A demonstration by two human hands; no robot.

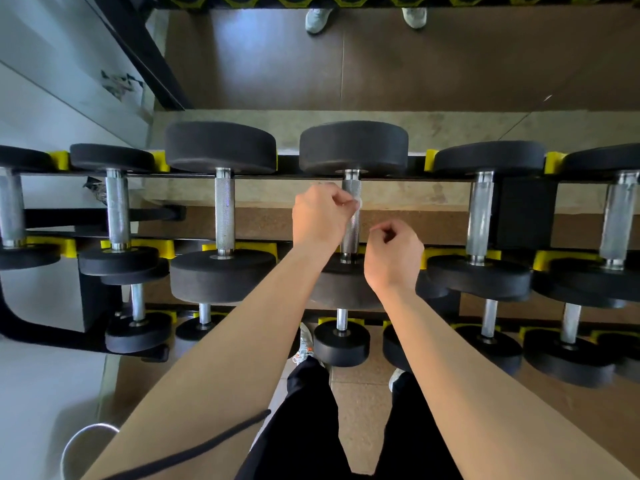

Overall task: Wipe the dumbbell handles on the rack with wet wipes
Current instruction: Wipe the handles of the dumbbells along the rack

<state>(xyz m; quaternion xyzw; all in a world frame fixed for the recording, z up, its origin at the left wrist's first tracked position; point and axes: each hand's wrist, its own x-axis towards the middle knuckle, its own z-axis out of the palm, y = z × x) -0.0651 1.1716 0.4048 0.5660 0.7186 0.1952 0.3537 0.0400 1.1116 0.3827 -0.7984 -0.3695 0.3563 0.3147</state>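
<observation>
- I see my left hand [323, 216] clenched, its fingertips pinching a small white wet wipe [358, 202] that peeks out just beyond the knuckles.
- The wipe touches the upper part of the knurled dumbbell handle [351, 233], which runs just to the right of that hand.
- My right hand [394, 256] hangs on the other side of the same handle, nearer to me, fingers curled into a loose fist with nothing visible in it; it stands apart from the steel.
- That dumbbell lies on the top shelf of the rack [523, 213], its far head [353, 147] beyond both hands.
- Left of my left hand lies a neighbouring dumbbell [224, 213]; right of my right hand lies another [479, 216].
- Beneath my wrists, smaller dumbbells [341, 341] sit on a lower shelf.
- A black cord [194, 452] crosses my left forearm.
</observation>
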